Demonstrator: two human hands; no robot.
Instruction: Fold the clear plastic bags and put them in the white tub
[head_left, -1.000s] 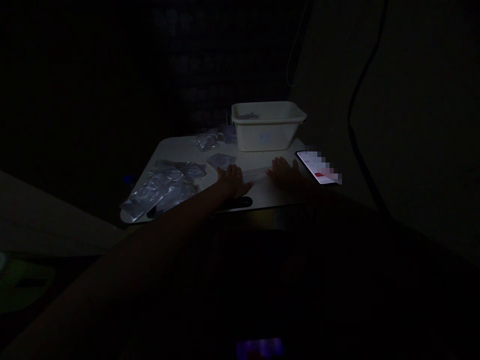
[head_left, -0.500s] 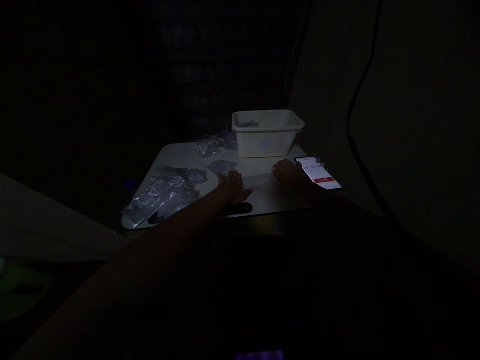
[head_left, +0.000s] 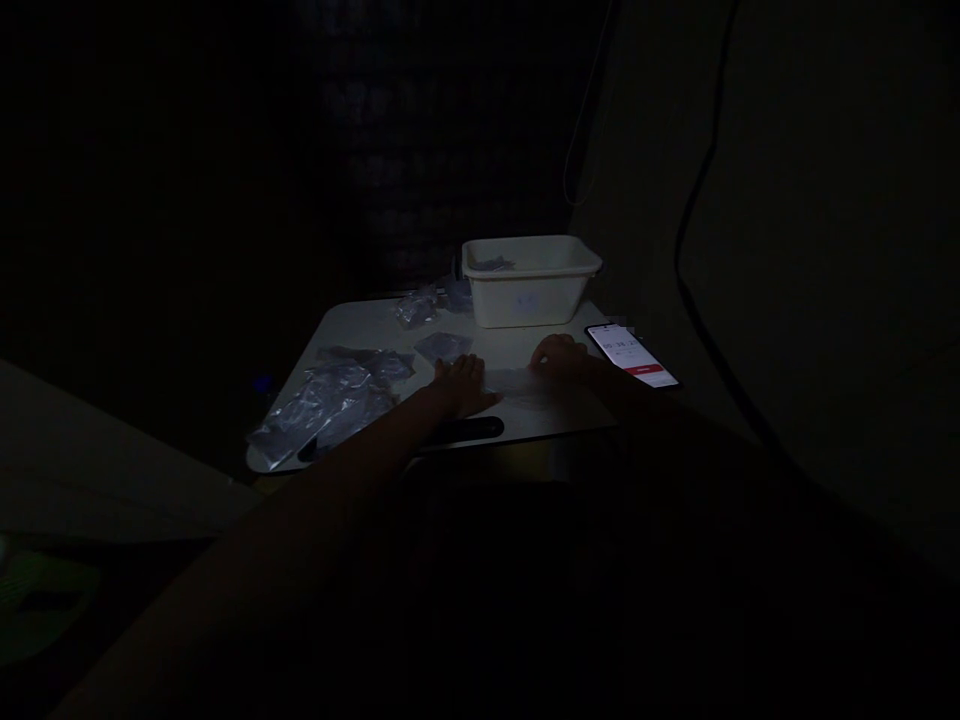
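A: The room is nearly black; a pale desk [head_left: 356,325] stands out of it. How are the hands set?

B: The left hand [head_left: 463,385] lies palm down, fingers extended, gripping nothing, on one end of a clear plastic bag [head_left: 514,383]. The bag runs from it toward 3 o'clock.

A: And the right hand [head_left: 562,358]?

B: Curled at the bag's far end. Blur and shadow hide the fingertips, so I can't tell whether they pinch it.

A: How would you work it?

B: Anchor with the left palm, weight even, and let the right draw lightly outward; such thin film probably wrinkles if pressed askew. Keep strokes short: a lit phone [head_left: 630,352] lies just beside the right hand, at 3 o'clock.

A: Farther out?

B: From the left hand: a dark handle slot [head_left: 476,428] at 6, a flat bag [head_left: 442,347] at 11, a white plastic tub [head_left: 532,302] at 1, and a bag heap [head_left: 330,395] at 9.
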